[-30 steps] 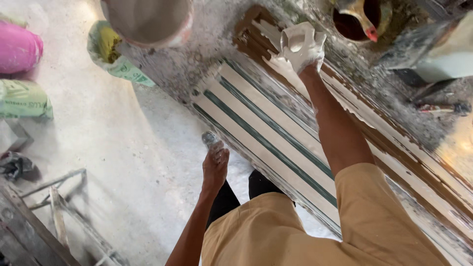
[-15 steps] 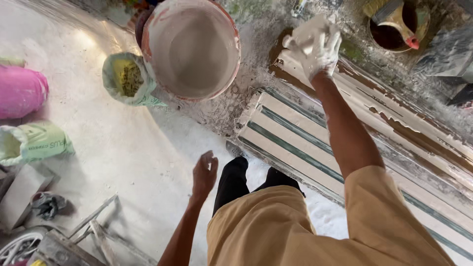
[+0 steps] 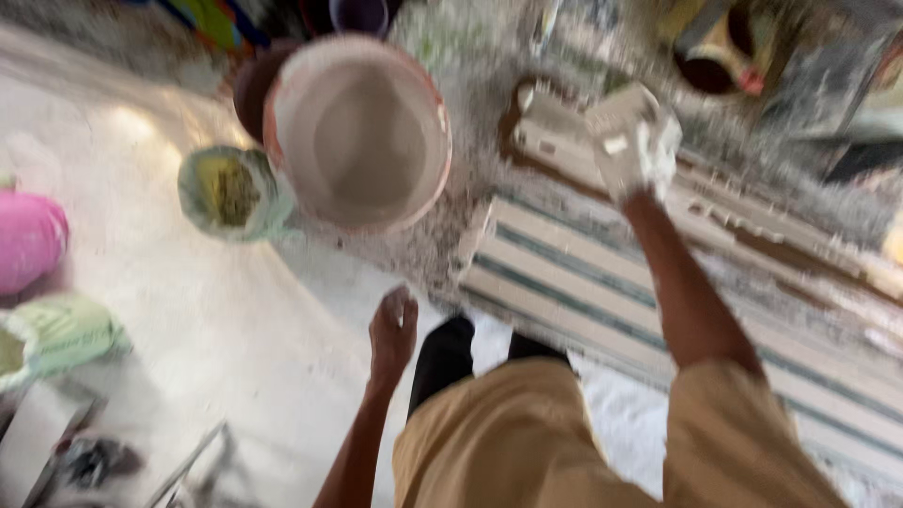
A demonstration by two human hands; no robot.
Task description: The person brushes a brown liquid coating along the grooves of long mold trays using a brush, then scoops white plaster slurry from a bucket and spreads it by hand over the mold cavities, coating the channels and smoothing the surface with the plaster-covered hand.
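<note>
Right hand is gloved in white, plaster-caked, pressed palm-down on the end of the long moulded strip, fingers spread flat rather than wrapped round anything. The frame is motion-blurred, so I can't tell whether a small tool sits under the palm. Left hand hangs free over the pale floor, fingers loosely curled, holding nothing I can make out.

Change against the earlier frames: a second ago the left hand had a small grey lump in its fingers; half a second ago and now it shows empty. The view has also swung left, bringing the big white-coated bucket into the top middle, just beside the strip's near end. The right hand sits on the same end of the strip as before.

My read: the material the left hand carried has gone, and the work stays at that end of the strip.

Around it: green sack with yellowish powder left of the bucket, pink bag at the left edge, another green bag below it, brown jug top right.
</note>
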